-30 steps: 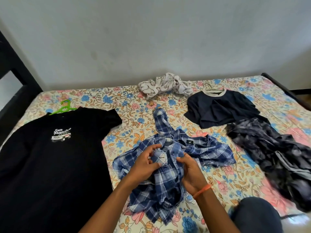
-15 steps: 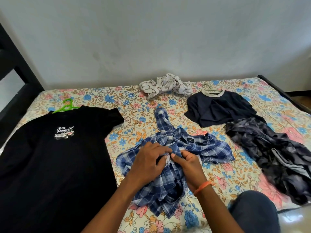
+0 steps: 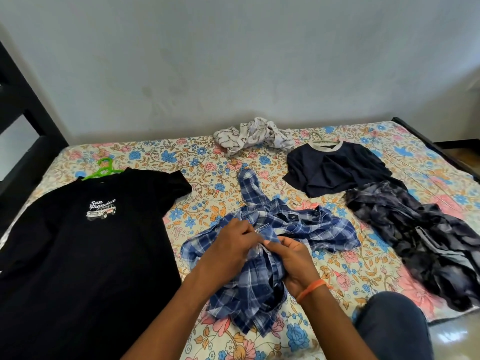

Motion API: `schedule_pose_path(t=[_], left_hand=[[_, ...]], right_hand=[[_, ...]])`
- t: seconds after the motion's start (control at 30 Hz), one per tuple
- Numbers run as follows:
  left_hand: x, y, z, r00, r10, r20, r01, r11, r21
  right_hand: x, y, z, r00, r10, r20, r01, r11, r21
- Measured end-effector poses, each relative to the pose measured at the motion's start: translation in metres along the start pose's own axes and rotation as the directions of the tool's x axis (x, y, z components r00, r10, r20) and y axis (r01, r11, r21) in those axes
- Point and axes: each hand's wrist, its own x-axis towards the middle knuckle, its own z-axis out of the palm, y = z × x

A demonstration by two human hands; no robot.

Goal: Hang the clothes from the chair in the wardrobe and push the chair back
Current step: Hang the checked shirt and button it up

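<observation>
A crumpled blue plaid shirt [image 3: 306, 229] lies in the middle of the floral bed sheet [image 3: 202, 178]. My left hand [image 3: 228, 250] and my right hand [image 3: 293, 263] meet over its front and pinch the fabric near the placket. A black T-shirt [image 3: 85, 245] with a white car print lies flat on the left, on a green hanger [image 3: 104, 168]. A navy T-shirt [image 3: 335, 168] with a pale collar lies at the back right, on a hanger [image 3: 315, 135] whose hook shows above the collar.
A dark mottled garment [image 3: 420, 237] is spread at the right. A white patterned cloth [image 3: 254, 135] is bunched by the wall. A black bed frame [image 3: 23, 131] rises at the left. My knee [image 3: 394, 323] is at the lower right edge of the bed.
My hands have closed together on the plaid shirt's front; the left fingers, earlier holding a flap up, now press down against the right fingers. The view has shifted slightly.
</observation>
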Motion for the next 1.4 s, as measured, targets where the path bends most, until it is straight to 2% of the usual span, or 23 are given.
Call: schedule_pose_path(t=[0.07, 0.13, 0.23, 0.33, 0.57, 0.67, 0.83, 1.1, 1.17, 1.23, 1.4], left_hand=[[-0.002, 0.003, 0.003, 0.996, -0.012, -0.09, 0.024, 0.991, 0.129], [-0.003, 0.007, 0.003, 0.99, -0.019, -0.142, 0.042, 0.986, 0.159], [-0.002, 0.007, -0.001, 0.98, 0.026, -0.196, -0.007, 0.995, 0.096], [-0.001, 0.006, -0.003, 0.973, 0.037, -0.226, -0.032, 0.999, 0.03], [-0.001, 0.002, -0.006, 0.986, 0.069, -0.149, -0.08, 0.995, -0.066], [-0.003, 0.001, -0.005, 0.986, 0.091, -0.14, -0.095, 0.995, -0.019], [-0.007, -0.002, -0.002, 0.994, 0.079, -0.076, -0.082, 0.996, -0.037], [-0.007, 0.006, -0.01, 1.0, 0.011, -0.018, -0.014, 0.983, -0.181], [-0.005, 0.005, -0.017, 0.997, -0.076, -0.01, 0.07, 0.952, -0.299], [-0.002, 0.001, -0.024, 0.984, -0.158, 0.084, 0.179, 0.865, -0.468], [0.004, -0.008, -0.032, 0.928, -0.164, 0.334, 0.351, 0.684, -0.64]], right_hand=[[0.0, -0.001, 0.001, 1.0, -0.016, -0.024, 0.016, 1.0, 0.003], [0.0, -0.002, 0.001, 0.998, -0.05, -0.028, 0.05, 0.999, -0.011], [-0.002, -0.004, 0.003, 0.994, -0.102, 0.032, 0.104, 0.99, -0.091], [-0.003, -0.005, 0.003, 0.994, -0.095, 0.055, 0.1, 0.99, -0.099], [-0.009, -0.004, 0.002, 0.998, -0.059, 0.0, 0.059, 0.998, 0.006], [-0.009, -0.003, 0.002, 0.997, -0.081, 0.006, 0.081, 0.996, -0.021], [-0.015, -0.008, -0.005, 0.979, -0.165, 0.121, 0.184, 0.968, -0.17], [-0.017, -0.016, -0.01, 0.946, -0.222, 0.235, 0.279, 0.929, -0.245], [-0.02, -0.016, -0.009, 0.933, -0.221, 0.283, 0.295, 0.921, -0.255], [-0.021, -0.016, -0.009, 0.923, -0.226, 0.313, 0.312, 0.913, -0.262], [-0.021, -0.022, -0.012, 0.897, -0.237, 0.374, 0.382, 0.842, -0.38]])
